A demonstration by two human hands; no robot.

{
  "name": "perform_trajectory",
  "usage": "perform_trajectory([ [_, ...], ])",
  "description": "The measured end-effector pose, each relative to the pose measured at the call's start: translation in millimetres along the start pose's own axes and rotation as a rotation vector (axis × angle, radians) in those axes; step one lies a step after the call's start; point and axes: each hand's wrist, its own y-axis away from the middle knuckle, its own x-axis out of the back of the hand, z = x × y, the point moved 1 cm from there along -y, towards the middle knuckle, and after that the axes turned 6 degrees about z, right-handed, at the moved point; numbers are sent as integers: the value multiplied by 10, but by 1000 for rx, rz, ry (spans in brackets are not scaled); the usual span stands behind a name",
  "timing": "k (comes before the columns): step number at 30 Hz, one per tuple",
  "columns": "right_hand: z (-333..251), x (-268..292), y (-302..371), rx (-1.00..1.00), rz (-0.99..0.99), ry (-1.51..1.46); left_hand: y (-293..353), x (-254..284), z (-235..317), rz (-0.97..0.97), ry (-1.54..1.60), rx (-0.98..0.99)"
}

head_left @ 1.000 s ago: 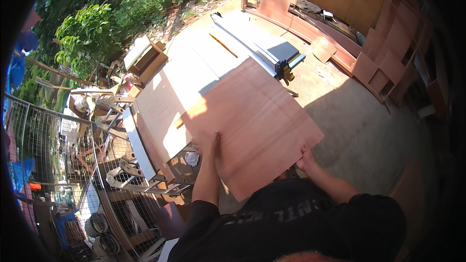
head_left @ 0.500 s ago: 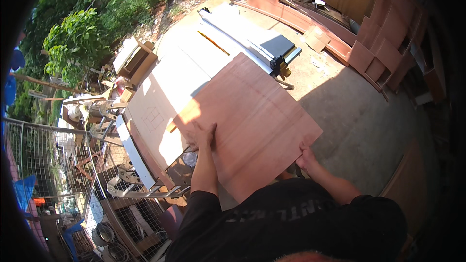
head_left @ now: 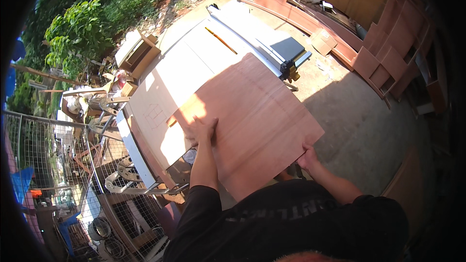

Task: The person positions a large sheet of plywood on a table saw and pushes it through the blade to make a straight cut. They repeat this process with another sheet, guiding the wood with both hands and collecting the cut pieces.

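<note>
A large reddish plywood sheet lies across the near part of the worktable and juts out toward my body. My left hand rests on the sheet near its left edge, fingers spread. At the near right corner, my right hand grips the edge of the sheet, thumb on top and the other fingers hidden below. Beyond the sheet, a metal rail with a dark and yellow fitting runs along the table's right side. A thin yellow stick, perhaps a pencil, lies on the sunlit top.
Folding ladder legs stand at the table's left, beside a wire mesh fence. A small wooden box sits past the far left edge. Reddish wood panels are stacked at the far right. A plywood board leans at the near right.
The view has shifted slightly, so the table and background appear a little to the right. Both hands keep their places on the plywood sheet, with no clear movement of it.
</note>
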Motion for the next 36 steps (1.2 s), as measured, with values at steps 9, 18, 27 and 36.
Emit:
perform_trajectory([
  [9, 5, -29, -96, 11, -63, 12, 122, 159, 166, 17, 35, -28],
  [18, 25, -138, -41, 9, -77, 10, -100, 103, 139, 31, -38, 16],
  [27, 351, 246, 130, -182, -65, 894, -103, 64, 145, 45, -55, 22],
  [36, 463, 269, -21, -64, -18, 896, -140, 96, 145, 49, -35, -9],
])
